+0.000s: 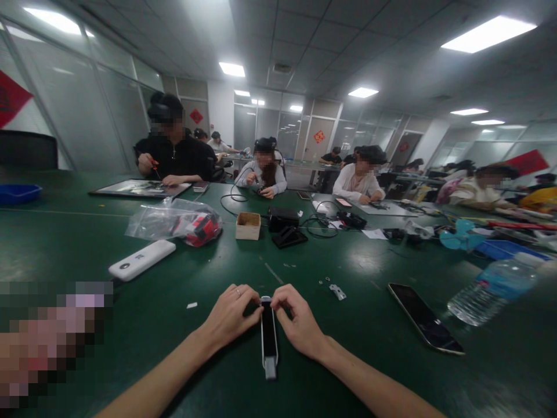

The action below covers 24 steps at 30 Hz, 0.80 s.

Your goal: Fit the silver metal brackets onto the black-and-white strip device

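Observation:
A narrow white-edged device with a dark inner face lies lengthwise on the green table, a grey block at its near end. My left hand pinches its far end from the left, thumb and forefinger pressed together; a ring shows on one finger. From the right, my right hand is closed on the same end with curled fingers. Whether a small part sits between the fingertips I cannot tell. Beyond my right hand lie a small metal plate and tiny rings. Left of my left hand is a small white piece.
A white elongated device and a plastic bag with red and black contents lie left. Ahead stand a small open box and black parts. A phone and a water bottle lie right. Other people work across the table.

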Tool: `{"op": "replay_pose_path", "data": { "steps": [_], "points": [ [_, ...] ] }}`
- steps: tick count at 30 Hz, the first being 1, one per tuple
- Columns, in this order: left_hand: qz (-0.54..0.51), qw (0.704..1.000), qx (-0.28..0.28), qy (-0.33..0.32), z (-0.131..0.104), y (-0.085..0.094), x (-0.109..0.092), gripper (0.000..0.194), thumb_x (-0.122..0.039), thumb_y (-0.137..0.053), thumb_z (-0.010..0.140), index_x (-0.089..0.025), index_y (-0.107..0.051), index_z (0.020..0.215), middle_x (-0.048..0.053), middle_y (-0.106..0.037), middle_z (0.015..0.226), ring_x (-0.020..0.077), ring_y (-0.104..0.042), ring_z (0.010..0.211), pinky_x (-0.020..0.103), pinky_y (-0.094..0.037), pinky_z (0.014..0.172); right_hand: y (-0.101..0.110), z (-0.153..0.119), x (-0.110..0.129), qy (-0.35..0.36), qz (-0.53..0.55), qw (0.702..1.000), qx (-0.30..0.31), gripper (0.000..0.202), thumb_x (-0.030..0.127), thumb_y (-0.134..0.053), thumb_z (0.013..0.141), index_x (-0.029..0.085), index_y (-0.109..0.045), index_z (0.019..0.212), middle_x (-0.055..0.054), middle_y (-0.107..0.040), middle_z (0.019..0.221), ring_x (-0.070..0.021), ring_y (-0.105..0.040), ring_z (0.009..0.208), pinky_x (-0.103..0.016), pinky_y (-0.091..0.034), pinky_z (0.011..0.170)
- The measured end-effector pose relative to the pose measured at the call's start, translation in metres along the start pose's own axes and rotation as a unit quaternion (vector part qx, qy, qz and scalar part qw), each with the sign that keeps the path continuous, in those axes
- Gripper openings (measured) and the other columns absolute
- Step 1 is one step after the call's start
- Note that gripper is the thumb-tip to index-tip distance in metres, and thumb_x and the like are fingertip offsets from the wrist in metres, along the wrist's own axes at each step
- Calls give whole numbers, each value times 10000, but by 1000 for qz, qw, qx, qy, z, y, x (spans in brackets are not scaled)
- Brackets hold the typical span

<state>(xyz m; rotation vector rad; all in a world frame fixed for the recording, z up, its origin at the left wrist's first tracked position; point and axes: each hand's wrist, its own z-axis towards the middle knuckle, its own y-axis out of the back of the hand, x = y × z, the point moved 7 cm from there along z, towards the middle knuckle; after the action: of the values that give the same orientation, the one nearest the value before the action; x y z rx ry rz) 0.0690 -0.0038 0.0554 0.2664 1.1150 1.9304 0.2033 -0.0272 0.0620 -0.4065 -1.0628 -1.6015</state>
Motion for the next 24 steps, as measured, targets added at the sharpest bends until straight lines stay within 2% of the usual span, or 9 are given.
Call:
{"op": "replay_pose_path", "data": {
  "steps": [4,10,17,24],
  "points": [
    [-4,997,29,65,2,0,12,90,-270,-551,805,-182,-557,784,7,-617,759,148,-558,671,262,-412,625,4,1,0,29,-46,998,13,211,57,-385,835,194,-544,857,-48,-521,888,-164,-512,843,-307,-445,735],
    [-3,986,95,138,1,-7,25,130,-301,-536,814,-179,-564,780,13,-611,753,160,-552,668,267,-405,625,14,3,-7,34,-93,995,8,293,10,-342,802,199,-553,878,-49,-509,889,-167,-505,844,-311,-446,726],
    [-7,979,128,156,-2,-15,31,138,-314,-537,816,-183,-573,794,11,-613,753,163,-556,676,263,-397,630,16,4,-13,49,-121,991,5,337,-30,-320,763,185,-556,871,-55,-517,872,-175,-499,857,-318,-435,752],
    [-10,982,126,144,-1,-15,29,132,-304,-542,809,-181,-582,791,16,-618,764,165,-556,686,269,-397,640,9,3,-18,23,-137,989,51,346,-45,-324,764,181,-552,893,-53,-511,911,-165,-497,877,-314,-445,768]
  ]
}}
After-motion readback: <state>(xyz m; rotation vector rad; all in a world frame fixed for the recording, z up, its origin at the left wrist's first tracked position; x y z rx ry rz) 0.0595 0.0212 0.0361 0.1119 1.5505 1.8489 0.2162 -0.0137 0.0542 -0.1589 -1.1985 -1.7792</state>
